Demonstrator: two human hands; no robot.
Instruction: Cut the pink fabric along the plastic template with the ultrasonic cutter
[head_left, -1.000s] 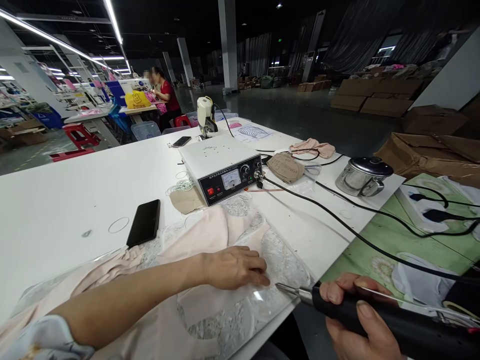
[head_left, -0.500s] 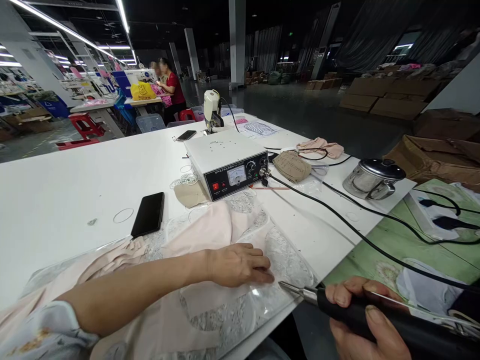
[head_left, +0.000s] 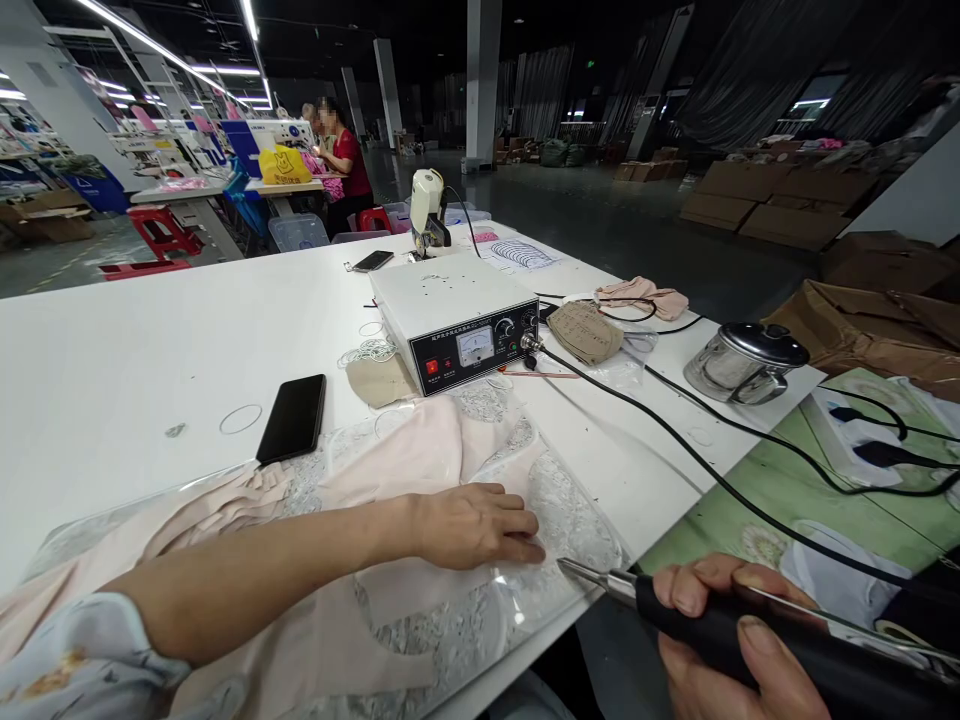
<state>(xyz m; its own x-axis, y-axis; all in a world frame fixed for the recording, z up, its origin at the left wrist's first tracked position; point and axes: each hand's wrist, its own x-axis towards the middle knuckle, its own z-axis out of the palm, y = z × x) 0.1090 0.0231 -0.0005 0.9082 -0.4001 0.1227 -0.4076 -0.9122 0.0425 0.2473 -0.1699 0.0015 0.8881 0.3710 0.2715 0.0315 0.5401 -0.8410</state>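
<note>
My left hand rests palm down on pale pink fabric, its fingers bent and close together; what lies under the fingertips is hidden. The fabric pieces lie over a clear, patterned plastic sheet. At the lower right, my right hand is wrapped round the black handle of a pen-like tool. Its pointed metal tip is just right of my left fingertips, not touching them, near the sheet's edge. A black cable comes from the control box behind the fabric.
A black phone lies left of the box. A lidded glass mug stands at the right table edge, near a power strip. Behind the box is a cream-coloured device. A person in red sits at a farther table.
The view has shifted slightly. Both hands keep nearly the same position, and my right hand still holds the tool.
</note>
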